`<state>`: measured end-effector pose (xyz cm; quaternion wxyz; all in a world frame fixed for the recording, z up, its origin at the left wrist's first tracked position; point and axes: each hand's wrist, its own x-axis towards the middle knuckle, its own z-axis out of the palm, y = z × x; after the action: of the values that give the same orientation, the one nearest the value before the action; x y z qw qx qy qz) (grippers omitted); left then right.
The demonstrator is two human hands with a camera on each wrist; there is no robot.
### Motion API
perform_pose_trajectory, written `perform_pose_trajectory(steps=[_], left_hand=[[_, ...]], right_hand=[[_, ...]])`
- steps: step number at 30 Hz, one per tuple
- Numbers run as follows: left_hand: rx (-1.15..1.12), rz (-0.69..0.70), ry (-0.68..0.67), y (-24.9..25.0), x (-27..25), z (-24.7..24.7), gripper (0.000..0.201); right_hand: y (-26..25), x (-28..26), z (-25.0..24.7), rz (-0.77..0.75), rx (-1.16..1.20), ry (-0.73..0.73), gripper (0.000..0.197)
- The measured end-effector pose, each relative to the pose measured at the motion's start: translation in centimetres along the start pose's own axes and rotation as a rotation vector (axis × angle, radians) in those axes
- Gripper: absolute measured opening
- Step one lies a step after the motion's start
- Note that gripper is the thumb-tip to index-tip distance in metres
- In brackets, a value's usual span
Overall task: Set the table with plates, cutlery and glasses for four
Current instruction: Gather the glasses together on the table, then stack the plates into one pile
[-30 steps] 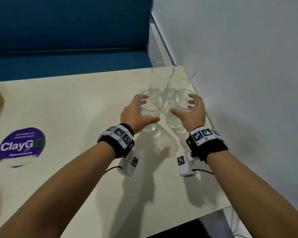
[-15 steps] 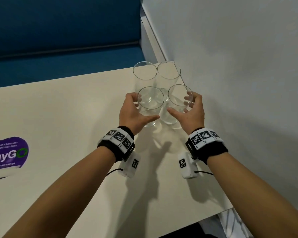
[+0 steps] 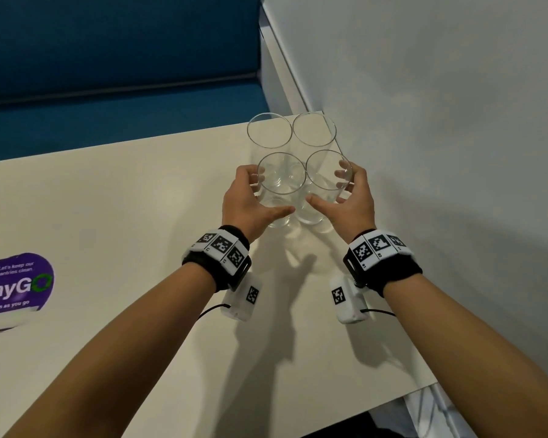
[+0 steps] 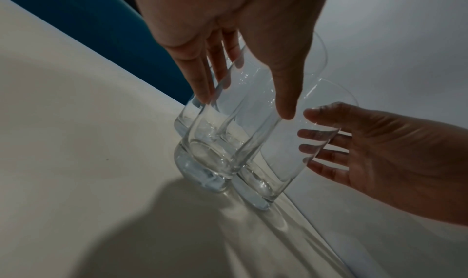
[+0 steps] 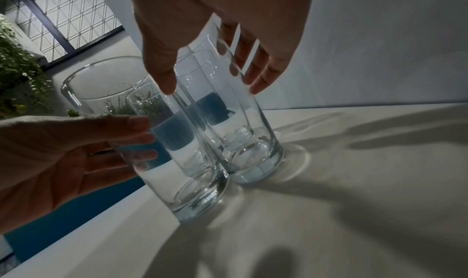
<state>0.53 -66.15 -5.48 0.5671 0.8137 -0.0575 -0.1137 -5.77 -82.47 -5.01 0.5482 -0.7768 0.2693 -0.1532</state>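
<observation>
Four clear, empty glasses stand in a tight square at the far right corner of the cream table point(image 3: 108, 200), beside the wall. My left hand point(image 3: 268, 197) wraps the near left glass point(image 3: 277, 219), thumb on the near side and fingers behind it. In the same way my right hand point(image 3: 326, 192) wraps the near right glass point(image 3: 317, 213). Both glasses rest on the table. The left wrist view shows my left hand point(image 4: 244, 106) around its glass point(image 4: 215, 142). The right wrist view shows my right hand point(image 5: 211, 88) straddling its glass point(image 5: 253, 152). Two far glasses point(image 3: 269, 131) point(image 3: 314, 129) stand untouched.
A grey wall point(image 3: 424, 121) runs along the table's right side, close to the glasses. A blue bench point(image 3: 108, 58) lies beyond the far edge. A purple ClayGo sticker point(image 3: 13, 286) marks the table at the left. The table's near edge point(image 3: 393, 399) is at the lower right.
The head view has swung to the right and closer to the glasses. Both hands stay around the two near glasses, which remain standing on the table.
</observation>
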Motion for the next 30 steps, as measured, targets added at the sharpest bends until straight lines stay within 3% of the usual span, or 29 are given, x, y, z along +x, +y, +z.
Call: perform_pose_trajectory(steps=[9, 16, 21, 27, 30], left_hand=[[0.010, -0.004, -0.009, -0.1, -0.7, -0.6, 0.082], [0.040, -0.056, 0.024, -2.2, -3.4, -6.3, 0.075], [0.108, -0.100, 0.122, -5.4, -7.5, -16.0, 0.064], [0.151, -0.141, 0.280, -10.6, -14.3, -33.3, 0.047], [0.240, -0.181, 0.277, -13.3, -17.3, -41.8, 0.048]], right_hand=[[0.3, -0.9, 0.1, 0.042, -0.040, 0.020, 0.082], [1.0, -6.8, 3.9, 0.241, -0.044, 0.051, 0.085], [-0.6, -13.7, 12.3, 0.207, -0.095, -0.167, 0.077], [-6.9, -22.9, 26.6, -0.043, -0.221, -0.580, 0.047], [-10.0, -28.0, 33.8, -0.057, -0.288, -0.730, 0.038]])
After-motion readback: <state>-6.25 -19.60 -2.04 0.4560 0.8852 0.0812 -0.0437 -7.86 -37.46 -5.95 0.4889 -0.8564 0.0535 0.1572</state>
